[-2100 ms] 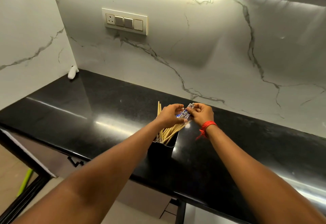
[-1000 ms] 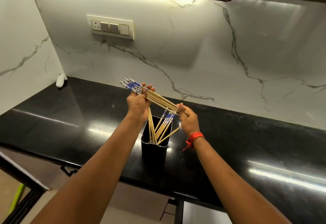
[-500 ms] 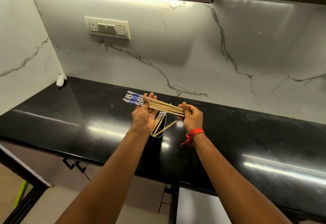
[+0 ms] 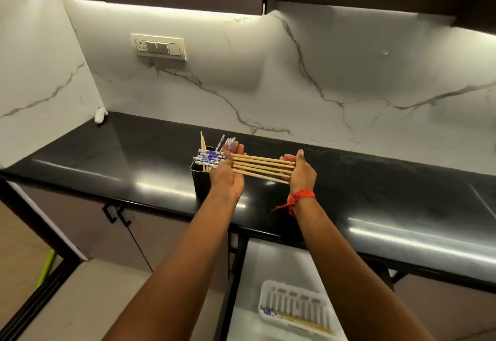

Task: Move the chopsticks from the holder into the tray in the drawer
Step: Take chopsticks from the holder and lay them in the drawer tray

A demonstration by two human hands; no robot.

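Observation:
Several wooden chopsticks [image 4: 261,166] with blue-patterned ends lie level, side by side, between my two hands above the black counter [image 4: 134,158]. My left hand [image 4: 228,171] holds them near the patterned ends. My right hand [image 4: 300,170] supports the plain tips. Just left of my left hand stands the black holder [image 4: 200,182], with a few more chopsticks [image 4: 224,141] sticking out of it. Below the counter's edge the drawer [image 4: 257,265] is open, and a white slotted tray [image 4: 295,305] inside it has a few chopsticks [image 4: 298,320] lying along its near side.
A small white object [image 4: 100,116] sits in the counter's far left corner. A switch plate [image 4: 158,47] is on the marble wall. Dark cabinets hang overhead. Cabinet doors with black handles [image 4: 116,214] are left of the drawer.
The bundle came out of the holder and turned level between both hands. My view has dropped, so the open drawer and its tray now show.

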